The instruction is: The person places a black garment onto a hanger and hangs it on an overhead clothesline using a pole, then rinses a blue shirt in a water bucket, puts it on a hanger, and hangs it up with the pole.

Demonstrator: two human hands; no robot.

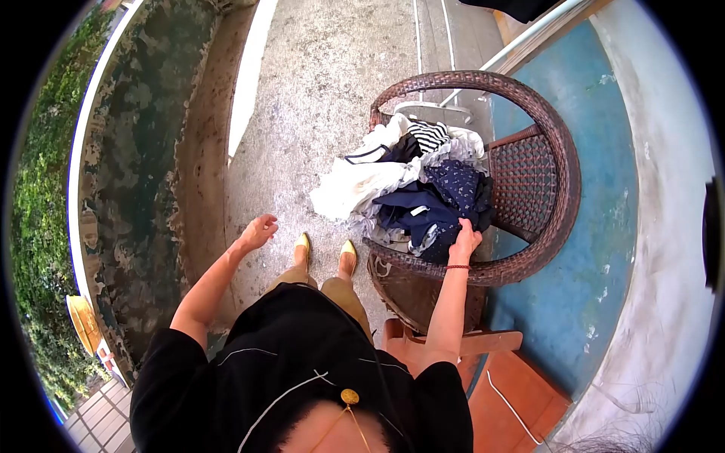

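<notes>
A brown wicker chair (555,143) holds a heap of clothes. White garments (355,185) lie on the heap's left side, a black-and-white striped piece (429,136) at its top, and navy patterned cloth (453,181) on the right. My right hand (466,240) is closed on the lower edge of the navy patterned cloth, beside the chair's rim; a red band circles the wrist. Away from the clothes, my left hand (259,231) hangs over the concrete floor with its fingers loosely curled and nothing visible in them.
Below the chair are a round brown stool (400,291) and an orange-brown wooden chair (521,400). A peeling low wall (143,181) runs along the left, with greenery beyond. A blue and white wall (596,226) stands at right. A white metal rack (521,41) is at the top.
</notes>
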